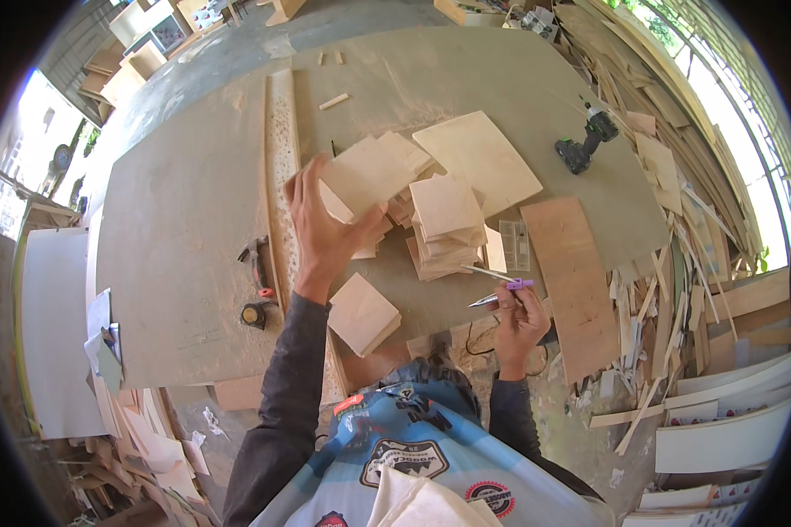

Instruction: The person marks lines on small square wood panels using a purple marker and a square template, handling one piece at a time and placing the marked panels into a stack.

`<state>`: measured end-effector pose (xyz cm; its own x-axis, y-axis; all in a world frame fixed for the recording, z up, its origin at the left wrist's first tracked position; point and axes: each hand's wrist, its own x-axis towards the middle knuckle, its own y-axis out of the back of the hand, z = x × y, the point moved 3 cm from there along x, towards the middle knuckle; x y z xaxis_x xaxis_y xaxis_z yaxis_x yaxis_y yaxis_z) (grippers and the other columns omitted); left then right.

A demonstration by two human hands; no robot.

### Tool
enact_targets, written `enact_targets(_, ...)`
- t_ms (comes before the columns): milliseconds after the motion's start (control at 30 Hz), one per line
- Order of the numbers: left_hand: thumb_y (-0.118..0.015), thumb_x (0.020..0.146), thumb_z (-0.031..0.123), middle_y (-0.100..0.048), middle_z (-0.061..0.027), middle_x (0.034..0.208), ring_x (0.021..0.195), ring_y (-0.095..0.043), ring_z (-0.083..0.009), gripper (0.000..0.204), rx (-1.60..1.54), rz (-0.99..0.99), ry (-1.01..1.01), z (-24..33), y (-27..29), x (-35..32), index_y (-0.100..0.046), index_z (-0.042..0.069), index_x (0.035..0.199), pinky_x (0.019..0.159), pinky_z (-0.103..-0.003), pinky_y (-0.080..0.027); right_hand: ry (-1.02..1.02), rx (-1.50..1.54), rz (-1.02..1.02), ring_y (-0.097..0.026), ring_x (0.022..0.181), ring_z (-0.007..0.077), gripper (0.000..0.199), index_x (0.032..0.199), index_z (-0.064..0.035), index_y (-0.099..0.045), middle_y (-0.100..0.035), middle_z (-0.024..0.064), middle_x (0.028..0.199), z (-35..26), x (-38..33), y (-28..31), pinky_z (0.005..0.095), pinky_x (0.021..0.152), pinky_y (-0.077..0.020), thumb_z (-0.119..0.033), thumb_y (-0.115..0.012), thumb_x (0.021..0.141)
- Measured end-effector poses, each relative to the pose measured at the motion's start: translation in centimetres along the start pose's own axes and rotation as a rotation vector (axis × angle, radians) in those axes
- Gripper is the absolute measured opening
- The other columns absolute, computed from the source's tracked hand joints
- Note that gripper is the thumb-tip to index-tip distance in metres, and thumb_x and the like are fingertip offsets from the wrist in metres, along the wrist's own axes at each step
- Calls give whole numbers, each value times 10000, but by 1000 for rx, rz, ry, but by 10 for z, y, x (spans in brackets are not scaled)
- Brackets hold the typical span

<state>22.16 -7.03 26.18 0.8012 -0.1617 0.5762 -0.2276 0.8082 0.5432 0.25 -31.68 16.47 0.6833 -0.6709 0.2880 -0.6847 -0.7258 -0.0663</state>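
Several wooden squares (446, 206) between hands (321, 230) (522, 327)

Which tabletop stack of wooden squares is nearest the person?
The pale, square wooden stack lying alone, nearer the person than the bare left hand; the other pale stacks cluster farther away.

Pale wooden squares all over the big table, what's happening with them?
A person is working with them using both hands. The left hand is spread wide beside a pile of thin, pale wooden squares. The right hand holds a slim purple-and-silver pointed tool. A taller stack of pale wooden squares stands between, and a black-and-green power drill rests farther right.
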Motion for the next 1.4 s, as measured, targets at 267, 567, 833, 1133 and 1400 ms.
enact_targets(267, -1005, 712, 459, -374, -252, 1671, 1537, -345, -433, 1270, 167, -46, 171, -56, 2, -32, -308, 8, 1673, 1295, -557, -301, -35, 46, -116, -713, 848, 125, 119, 1115, 89, -746, -722, 87, 1089, -6, -11, -29, 278, 700, -636, 22, -758, 1018)
enact_targets(567, -947, 833, 240, -723, -125, 1318, 1198, -684, -237, 665, -303, 16, 488, -54, 53, -185, -667, 3, 1387, 944, -387, -547, -183, 73, -288, -719, 809, 112, 161, 1133, 62, -735, -736, 79, 1017, -15, -32, -80, 260, 678, -587, -33, -787, 1014)
enact_targets(833, -961, 765, 100, -708, -125, 1342, 1174, -689, -249, 721, -285, 145, 524, -33, 44, -220, -651, 32, 1412, 885, -369, -559, 88, -159, -602, -724, 699, 138, 169, 1101, 9, -761, -738, 85, 889, -28, -46, -144, 276, 631, -570, -91, -825, 980)
enact_targets(1133, -948, 772, 87, -712, -118, 1369, 1144, -713, -267, 707, -277, 182, 474, -32, 42, -223, -649, 44, 1412, 854, -374, -564, 158, -245, -754, -737, 692, 148, 160, 1102, 24, -772, -746, 99, 888, -38, -54, -162, 284, 605, -565, -64, -816, 976)
enact_targets(1400, -931, 776, 75, -714, -120, 1384, 1144, -729, -269, 704, -269, 179, 448, -35, 39, -226, -647, 42, 1419, 849, -369, -564, 194, -286, -781, -724, 677, 152, 160, 1100, 31, -772, -741, 105, 883, -42, -57, -167, 287, 600, -560, -58, -814, 974)
